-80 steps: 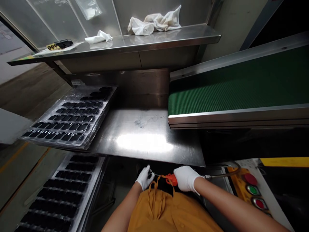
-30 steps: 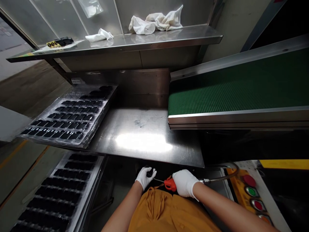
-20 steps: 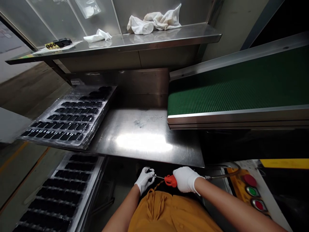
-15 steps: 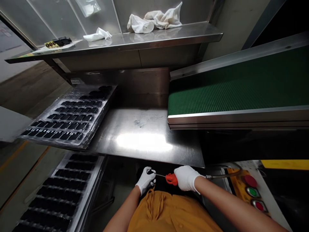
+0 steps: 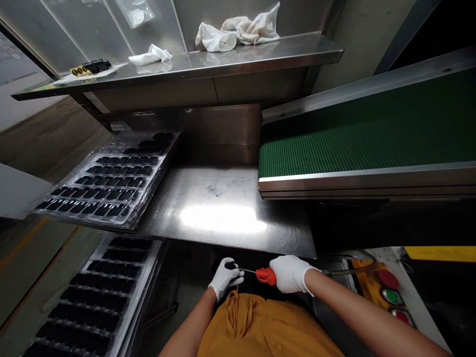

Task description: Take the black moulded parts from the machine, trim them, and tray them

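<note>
In a white glove, my left hand (image 5: 223, 278) is closed on a small black part (image 5: 231, 266), pinched near the fingertips. My right hand (image 5: 290, 274), gloved too, is wrapped around an orange air blow gun (image 5: 266, 276). The gun's thin metal nozzle (image 5: 247, 270) points left at the black part; whether it touches cannot be made out. A hose (image 5: 345, 271) runs from behind the right hand toward the right. Both hands are above my lap, just in front of the steel table's (image 5: 223, 188) near edge.
Clear plastic trays of black parts (image 5: 100, 181) lie on the table's left, with more trays (image 5: 89, 297) lower down. A green conveyor belt (image 5: 364, 129) rises at right, above a button box (image 5: 385, 290). White cloths (image 5: 238, 32) and black pieces (image 5: 97, 65) lie on the upper shelf (image 5: 186, 69).
The fingers of my left hand have shifted around the black part, some now stretched further right. My right hand with the air blow gun has moved very slightly right.
</note>
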The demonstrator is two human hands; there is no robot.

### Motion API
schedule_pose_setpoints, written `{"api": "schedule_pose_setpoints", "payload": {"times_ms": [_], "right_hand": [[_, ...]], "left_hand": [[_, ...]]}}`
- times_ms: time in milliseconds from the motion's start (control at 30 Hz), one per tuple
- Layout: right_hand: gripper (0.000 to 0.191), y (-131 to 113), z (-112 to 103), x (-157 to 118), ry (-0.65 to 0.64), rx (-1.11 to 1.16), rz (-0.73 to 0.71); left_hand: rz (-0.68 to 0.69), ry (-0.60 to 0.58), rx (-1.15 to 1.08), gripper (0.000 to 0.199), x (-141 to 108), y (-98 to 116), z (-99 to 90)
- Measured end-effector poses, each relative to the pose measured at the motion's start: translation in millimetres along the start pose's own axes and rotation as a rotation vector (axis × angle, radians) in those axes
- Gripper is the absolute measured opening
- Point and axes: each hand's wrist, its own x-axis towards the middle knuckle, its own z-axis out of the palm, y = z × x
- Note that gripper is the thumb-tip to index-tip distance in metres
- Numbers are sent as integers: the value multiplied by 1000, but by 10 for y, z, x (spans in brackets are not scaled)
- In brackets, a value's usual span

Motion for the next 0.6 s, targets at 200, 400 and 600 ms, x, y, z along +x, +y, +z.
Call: {"api": "schedule_pose_setpoints", "payload": {"times_ms": [200, 400, 600], "right_hand": [[34, 18, -12, -45, -42, -14, -3], [37, 28, -54, -77, -56, -8, -23], [37, 58, -93, -91, -74, 3, -14]], "left_hand": [[153, 41, 226, 48, 39, -18, -15], [416, -6, 761, 55, 67, 13, -103], [512, -72, 995, 74, 122, 38, -202]]}}
